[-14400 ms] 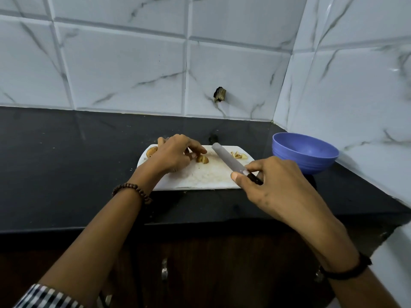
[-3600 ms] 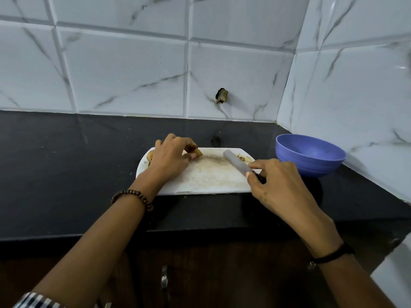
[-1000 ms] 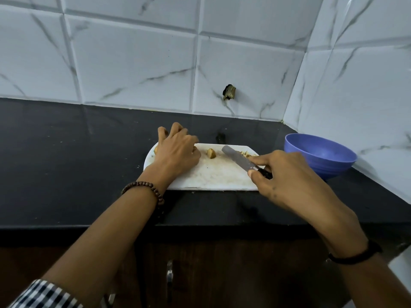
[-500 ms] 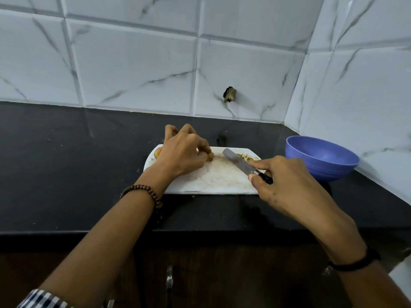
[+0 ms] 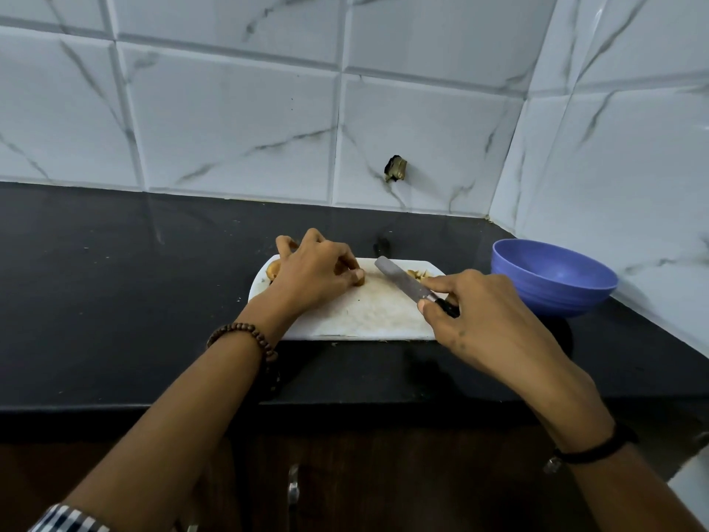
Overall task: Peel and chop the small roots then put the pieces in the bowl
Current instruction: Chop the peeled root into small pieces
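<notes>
The left hand curls its fingers round a small root, mostly hidden, at 11 o'clock on the board. The right hand grips the knife, its tip pointing to 10 o'clock, near the root. The bowl sits on the bench at 3 o'clock from the board.

White marble-look wall tiles with grey veins run behind the black bench, past the left hand, and turn a corner beyond the right hand. One tile's got a dark chipped spot. Dark wood cabinet doors with a metal handle sit below both hands.
</notes>
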A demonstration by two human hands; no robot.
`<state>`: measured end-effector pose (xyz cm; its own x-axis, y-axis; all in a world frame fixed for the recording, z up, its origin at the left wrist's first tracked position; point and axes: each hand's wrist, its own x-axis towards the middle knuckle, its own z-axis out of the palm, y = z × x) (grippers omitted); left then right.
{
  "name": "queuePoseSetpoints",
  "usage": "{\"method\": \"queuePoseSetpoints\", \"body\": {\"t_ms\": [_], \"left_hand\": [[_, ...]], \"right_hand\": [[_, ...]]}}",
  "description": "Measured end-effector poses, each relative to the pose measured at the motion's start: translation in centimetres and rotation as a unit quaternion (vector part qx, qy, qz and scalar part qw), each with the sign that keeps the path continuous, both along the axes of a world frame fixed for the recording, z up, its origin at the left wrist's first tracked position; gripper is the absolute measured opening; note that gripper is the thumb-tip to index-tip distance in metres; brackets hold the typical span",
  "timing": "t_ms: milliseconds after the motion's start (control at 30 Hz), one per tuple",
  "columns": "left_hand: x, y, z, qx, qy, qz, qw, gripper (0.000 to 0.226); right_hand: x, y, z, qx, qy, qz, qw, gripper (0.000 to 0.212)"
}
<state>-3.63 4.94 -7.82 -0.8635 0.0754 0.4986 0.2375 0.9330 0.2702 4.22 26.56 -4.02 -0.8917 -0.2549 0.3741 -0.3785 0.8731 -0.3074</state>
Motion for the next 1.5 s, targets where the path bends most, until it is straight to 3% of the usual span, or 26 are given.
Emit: {"method": "queuePoseSetpoints", "body": {"t_ms": [300,533,1267,1400,1500], "left_hand": [[-0.4,-0.1,-0.3,0.062,0.006,0.024,0.998,0.009],[-0.5,0.0,-0.1,0.064,0.016,0.039,0.997,0.016],[-0.2,0.2,-0.1,0.068,0.022,0.05,0.996,0.018],[0.1,0.3,0.0,0.063,0.004,0.034,0.997,0.022],[0.2,0.5,0.2,0.053,0.003,0.021,0.998,0.022]], "right_hand": [[-0.9,-2.2,-0.2,-0.019,0.014,0.011,1.0,0.028],[-1.6,-3.9,-1.2,-0.017,0.004,-0.004,1.0,0.021],[1.2,-5.4,0.7,0.142,-0.073,-0.04,0.986,0.011],[2.2,-4.1,1.0,0.164,-0.045,-0.02,0.985,0.022],[2.6,-3.5,2.4,0.185,-0.135,-0.026,0.973,0.03]]}}
